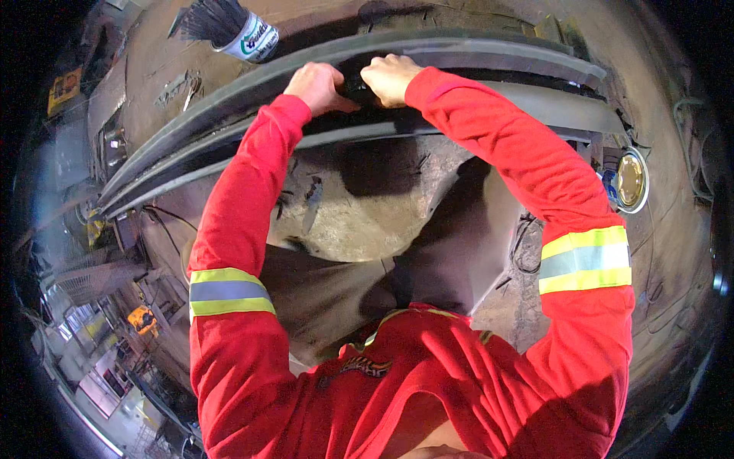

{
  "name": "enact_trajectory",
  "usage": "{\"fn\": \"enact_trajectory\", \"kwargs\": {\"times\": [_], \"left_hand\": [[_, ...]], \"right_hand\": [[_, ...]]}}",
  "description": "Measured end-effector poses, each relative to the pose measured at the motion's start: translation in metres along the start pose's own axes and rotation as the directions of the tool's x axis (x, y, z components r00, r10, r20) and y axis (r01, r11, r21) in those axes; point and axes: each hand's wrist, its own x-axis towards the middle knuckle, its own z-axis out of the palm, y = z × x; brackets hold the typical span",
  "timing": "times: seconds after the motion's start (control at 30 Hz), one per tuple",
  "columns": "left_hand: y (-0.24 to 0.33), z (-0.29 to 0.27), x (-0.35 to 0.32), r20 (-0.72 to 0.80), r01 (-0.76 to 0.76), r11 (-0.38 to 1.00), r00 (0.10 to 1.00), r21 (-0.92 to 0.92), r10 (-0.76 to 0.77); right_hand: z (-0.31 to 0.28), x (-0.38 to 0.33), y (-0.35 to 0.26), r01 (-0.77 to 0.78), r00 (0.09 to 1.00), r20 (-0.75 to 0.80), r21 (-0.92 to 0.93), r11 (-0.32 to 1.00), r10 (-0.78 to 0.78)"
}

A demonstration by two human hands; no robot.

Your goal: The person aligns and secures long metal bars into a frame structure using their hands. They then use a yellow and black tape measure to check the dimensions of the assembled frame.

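Long, grey, bowed-looking metal beams point(527, 52) run from left to right in front of me, with a dark hollow between their edges. Over them, my left hand point(315, 86) is curled, its thumb stretching toward the right. My right hand point(391, 79) is closed like a fist close beside it, a short gap away. Something black shows in the shadow between the two hands, too dark to name. Whatever the fingers hold is hidden. Both forearms, in red sleeves with reflective bands, reach forward over the nearer beam edge point(367, 131).
Beyond the beams stands a white bucket point(260, 40) full of thin dark rods point(212, 19). A gold-coloured round lid or tin point(631, 180) sits by the beams' right end. Cables lie on the floor at both sides. A yellow-orange device point(141, 320) is at left.
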Motion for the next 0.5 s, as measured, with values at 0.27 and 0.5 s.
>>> {"fn": "enact_trajectory", "kwargs": {"times": [0.27,0.5], "left_hand": [[0.008,0.028,-0.014,-0.338,0.218,0.972,0.924,0.085,-0.178],[-0.008,0.058,-0.032,-0.773,0.221,0.960,0.635,0.170,-0.009]], "right_hand": [[0.016,-0.008,-0.006,-0.058,0.975,-0.220,-0.113,0.992,0.031],[0.010,-0.017,-0.015,-0.115,0.980,-0.185,-0.231,0.966,0.073]]}}
